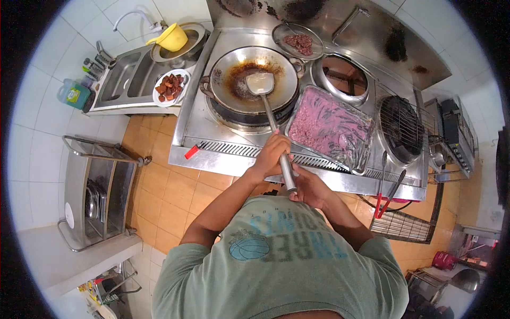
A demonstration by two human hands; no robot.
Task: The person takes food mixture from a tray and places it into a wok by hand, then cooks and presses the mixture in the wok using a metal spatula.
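Note:
A long metal spatula [270, 110] reaches from my body into a large wok [223, 85] on the left burner. Its blade lies inside the wok and bears something pale. My left hand [273, 154] is wrapped round the handle near the stove's front edge. Lower down, my right hand [311, 187] is at the handle's end, its fingers closed and partly hidden. Brown residue coats the wok's inner bottom. Right of the wok, a tray [330, 127] of pinkish minced meat sits under clear plastic wrap.
A plate of brown chunks [170, 88] stands by the sink [114, 80], with a yellow dipper [171, 39] behind. Dark meat lies in a strainer [298, 42]. A round pot [341, 78], a grill rack [402, 127], red-handled tongs [390, 194] and a red lighter [192, 152] are on the stove.

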